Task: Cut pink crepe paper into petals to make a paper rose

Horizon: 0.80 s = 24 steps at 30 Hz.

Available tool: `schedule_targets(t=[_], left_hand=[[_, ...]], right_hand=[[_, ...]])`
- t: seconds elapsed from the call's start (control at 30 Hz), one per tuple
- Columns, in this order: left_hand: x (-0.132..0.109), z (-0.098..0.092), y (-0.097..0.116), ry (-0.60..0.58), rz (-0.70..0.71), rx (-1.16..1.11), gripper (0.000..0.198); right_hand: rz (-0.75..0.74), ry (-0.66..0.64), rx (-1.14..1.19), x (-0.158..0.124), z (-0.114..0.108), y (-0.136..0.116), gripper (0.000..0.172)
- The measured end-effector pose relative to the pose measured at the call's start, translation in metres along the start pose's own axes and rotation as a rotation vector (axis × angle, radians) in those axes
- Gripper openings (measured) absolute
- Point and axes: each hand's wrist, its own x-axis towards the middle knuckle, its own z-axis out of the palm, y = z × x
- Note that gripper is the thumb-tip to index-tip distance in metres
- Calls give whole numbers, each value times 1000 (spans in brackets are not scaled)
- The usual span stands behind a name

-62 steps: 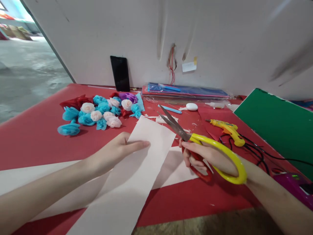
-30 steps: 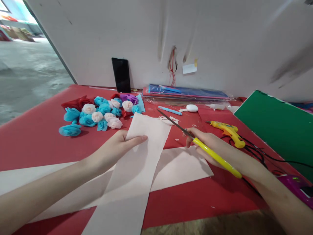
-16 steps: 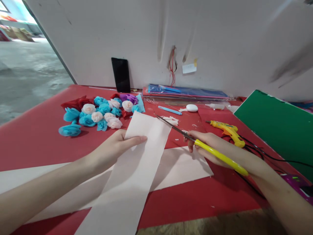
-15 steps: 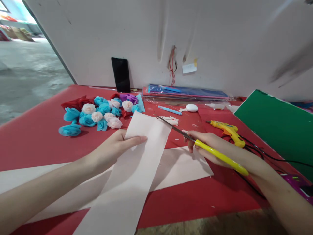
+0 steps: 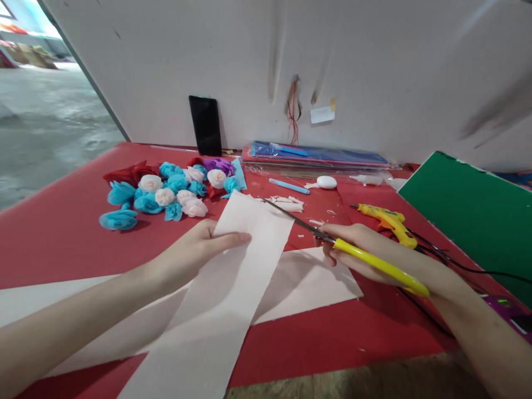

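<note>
My left hand (image 5: 210, 244) pinches a long strip of white paper (image 5: 233, 288) near its far end, thumb on top. The strip slants down toward the front edge of the table. In my right hand (image 5: 344, 244) is a pair of scissors with yellow handles (image 5: 378, 266). Their dark blades lie along the strip's far right corner, looking closed or nearly so. Beneath the held strip, another white paper strip (image 5: 311, 282) lies crosswise on the red tabletop (image 5: 291, 354). Just beyond the blades are cut white scraps (image 5: 286, 204).
Blue, white, red and purple paper flowers (image 5: 166, 191) cluster at the back left. A phone (image 5: 205, 126) leans on the white wall. A yellow glue gun (image 5: 386, 221) with a black cord and a green board (image 5: 474, 221) are at right. A blue pen (image 5: 288, 185) lies behind the scraps.
The scissors' tip has slid slightly left along the strip's far edge. The held strip has shifted a little to the right at its far corner. My left hand stays nearly still.
</note>
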Motion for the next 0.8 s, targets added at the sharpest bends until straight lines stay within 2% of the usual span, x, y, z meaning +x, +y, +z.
schedule_targets(t=[0.3, 0.8], left_hand=[[3, -4, -5, -36, -2, -10, 24], [0, -1, 0, -49, -25, -20, 20]], right_hand=[[-49, 31, -25, 0, 0, 0, 8], [-41, 67, -106, -1, -1, -8, 7]])
